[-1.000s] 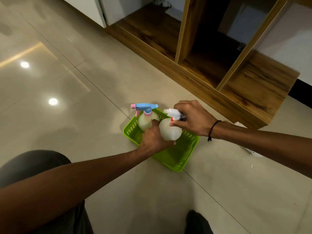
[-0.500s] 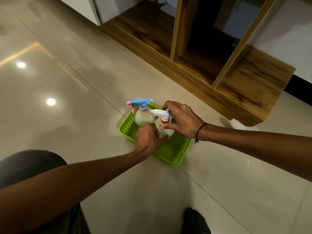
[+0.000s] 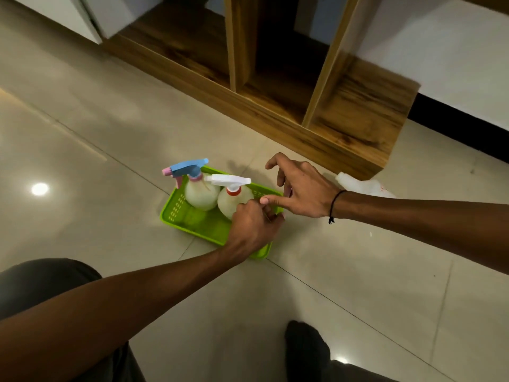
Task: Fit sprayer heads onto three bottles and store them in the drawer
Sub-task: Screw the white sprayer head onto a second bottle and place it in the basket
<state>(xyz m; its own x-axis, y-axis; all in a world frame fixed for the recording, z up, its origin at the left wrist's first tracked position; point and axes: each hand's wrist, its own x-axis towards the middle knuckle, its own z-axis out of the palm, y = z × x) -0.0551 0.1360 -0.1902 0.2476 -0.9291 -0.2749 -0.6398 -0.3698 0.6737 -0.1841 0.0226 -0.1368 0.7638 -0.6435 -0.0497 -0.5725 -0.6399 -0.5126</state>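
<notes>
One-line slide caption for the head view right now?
Two round white bottles with sprayer heads stand in a green plastic basket; left hand touches one, right hand open above.

Wooden shelf unit (image 3: pixel 344 111) stands on tiled floor (image 3: pixel 110 133).

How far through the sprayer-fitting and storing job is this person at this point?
Done: two bottles stand in the green basket, one with a blue sprayer head, one with a white sprayer head. In hand: the left hand rests by the white-headed bottle; the right hand hovers open. Left: a third bottle lies headless on the floor; nothing is stored.
</notes>
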